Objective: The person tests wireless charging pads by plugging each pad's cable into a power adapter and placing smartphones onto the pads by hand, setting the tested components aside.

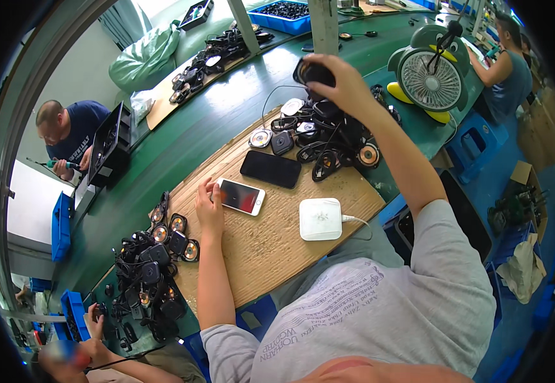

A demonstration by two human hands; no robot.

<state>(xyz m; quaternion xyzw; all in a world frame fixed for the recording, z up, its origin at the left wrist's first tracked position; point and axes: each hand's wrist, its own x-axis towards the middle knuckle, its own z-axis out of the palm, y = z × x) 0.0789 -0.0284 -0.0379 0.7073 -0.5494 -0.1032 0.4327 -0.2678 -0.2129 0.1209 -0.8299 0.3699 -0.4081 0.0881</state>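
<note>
My right hand (341,83) is raised over the far part of the board, its fingers wrapped round a black rounded device (319,71). A thin cable runs from near it down toward a white-rimmed disc (260,138). Closer in, my left hand (210,207) grips the left end of a white smartphone (241,196), which lies face up with its screen lit. Just beyond that lies a black smartphone (270,169), its screen dark. Below my right hand is a tangled pile of black cabled devices (328,131), some showing copper-coloured coils.
A white square box (321,219) with a plugged-in cable sits on the cardboard (252,255). Another pile of cabled devices (156,262) lies left. A cartoon-shaped fan (430,80) stands far right. Co-workers sit around the green bench (239,89); one's hand (95,322) is lower left.
</note>
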